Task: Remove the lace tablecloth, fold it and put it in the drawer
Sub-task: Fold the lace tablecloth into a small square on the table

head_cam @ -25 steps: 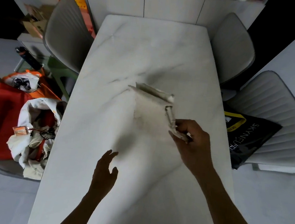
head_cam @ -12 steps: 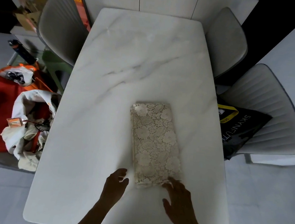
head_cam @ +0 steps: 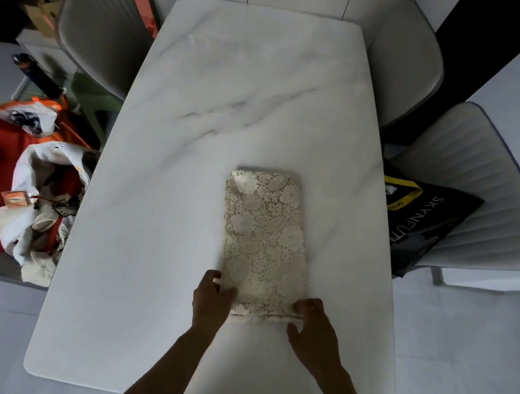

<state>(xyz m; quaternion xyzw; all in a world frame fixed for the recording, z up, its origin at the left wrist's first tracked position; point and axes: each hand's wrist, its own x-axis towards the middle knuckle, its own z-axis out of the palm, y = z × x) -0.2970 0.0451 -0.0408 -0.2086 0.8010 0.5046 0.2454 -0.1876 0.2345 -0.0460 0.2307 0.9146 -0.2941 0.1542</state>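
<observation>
- Since half a second ago, both hands have closed in on the near end of the folded lace tablecloth (head_cam: 264, 241); before that they lay spread on the worktop (head_cam: 165, 188) either side of it.
- Left hand (head_cam: 211, 302): at the near-left corner of the cloth, fingers curled over the edge, gripping it.
- Right hand (head_cam: 313, 327): at the near-right corner, fingertips curled onto the near hem, thumb apart on the worktop side; it pinches the cloth edge.
- Lace tablecloth: folded into a long narrow rectangle, lying flat on the white marble worktop, long axis running away from the person, right of centre. Near hem slightly bunched between the hands.
- Left of the worktop: a heap of white and red fabric (head_cam: 37, 208) on a seat.
- Right of the worktop: a black bag (head_cam: 423, 220) with yellow trim, resting on a pale ribbed chair (head_cam: 479, 191).
- Far end: two grey chairs, one at the far left (head_cam: 100, 25) and one at the far right (head_cam: 402, 61); white cabinet fronts behind.
</observation>
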